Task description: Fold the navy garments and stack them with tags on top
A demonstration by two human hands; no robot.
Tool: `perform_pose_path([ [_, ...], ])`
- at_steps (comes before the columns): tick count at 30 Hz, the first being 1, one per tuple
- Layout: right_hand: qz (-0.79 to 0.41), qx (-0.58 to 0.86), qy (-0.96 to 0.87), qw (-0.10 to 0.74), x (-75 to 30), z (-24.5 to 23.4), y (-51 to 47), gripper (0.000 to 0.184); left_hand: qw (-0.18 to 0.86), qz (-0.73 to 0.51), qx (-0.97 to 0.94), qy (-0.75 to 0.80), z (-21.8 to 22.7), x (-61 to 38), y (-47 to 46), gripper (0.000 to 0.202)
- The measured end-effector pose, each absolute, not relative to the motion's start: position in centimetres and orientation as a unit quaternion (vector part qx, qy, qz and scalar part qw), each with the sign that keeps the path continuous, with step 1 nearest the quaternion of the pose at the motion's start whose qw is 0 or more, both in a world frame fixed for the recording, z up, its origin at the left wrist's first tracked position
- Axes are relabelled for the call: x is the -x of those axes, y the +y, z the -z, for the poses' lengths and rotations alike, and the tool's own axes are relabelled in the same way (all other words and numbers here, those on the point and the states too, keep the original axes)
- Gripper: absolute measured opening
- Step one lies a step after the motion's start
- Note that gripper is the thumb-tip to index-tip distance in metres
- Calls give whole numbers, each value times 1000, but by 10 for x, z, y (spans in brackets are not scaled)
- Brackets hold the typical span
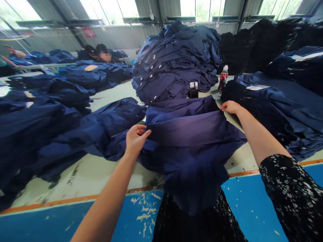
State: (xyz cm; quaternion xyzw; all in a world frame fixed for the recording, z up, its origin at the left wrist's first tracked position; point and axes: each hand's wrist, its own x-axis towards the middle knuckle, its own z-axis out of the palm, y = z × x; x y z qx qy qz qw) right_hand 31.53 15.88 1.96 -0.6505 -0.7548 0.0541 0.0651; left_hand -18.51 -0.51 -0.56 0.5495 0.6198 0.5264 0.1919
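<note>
Navy garment (pixel 186 132), held at two sides.
My left hand (pixel 135 139) and right hand (pixel 230 107) pinch its edges, grip nearly closed; it lies on the table (pixel 98 169), draping over the front edge.

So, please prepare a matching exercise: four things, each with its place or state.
1. Red plastic bottle with white cap
2. Dark rectangular phone
3. Large navy fabric heap
4. Wide navy cloth piece

A. spread between left hand and right hand
B. dotted with small white labels
C. just right of the heap
D. standing before the heap

Pairs: 1-C; 2-D; 3-B; 4-A
</note>
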Motion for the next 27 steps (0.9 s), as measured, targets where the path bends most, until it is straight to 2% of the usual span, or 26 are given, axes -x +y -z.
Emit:
perform_pose_path([
  [5, -70, 662, -734, 137, -312, -3, 154, 29, 230, -462, -540, 665, 16, 186, 0, 37],
  [9, -52, 669, -720, 175, -305, -7, 144, 34, 203, -472, -540, 666, 21, 180, 14, 38],
  [13, -30, 642, -751, 152, -293, -22, 119, 30, 146, -513, -563, 632, 16, 174, 24, 39],
  [16, 6, 638, -758, 137, -270, -15, 87, 33, 126, -521, -576, 617, 11, 168, 26, 34],
  [19, 27, 603, -788, 119, -249, 9, 54, 44, 102, -520, -575, 623, 8, 163, 24, 28],
  [23, -2, 618, -785, 47, -249, 36, 35, 57, 75, -521, -559, 640, 10, 161, 22, 20],
  [27, -10, 658, -752, 45, -264, 40, 38, 63, 80, -490, -575, 650, 19, 158, 23, 15],
])
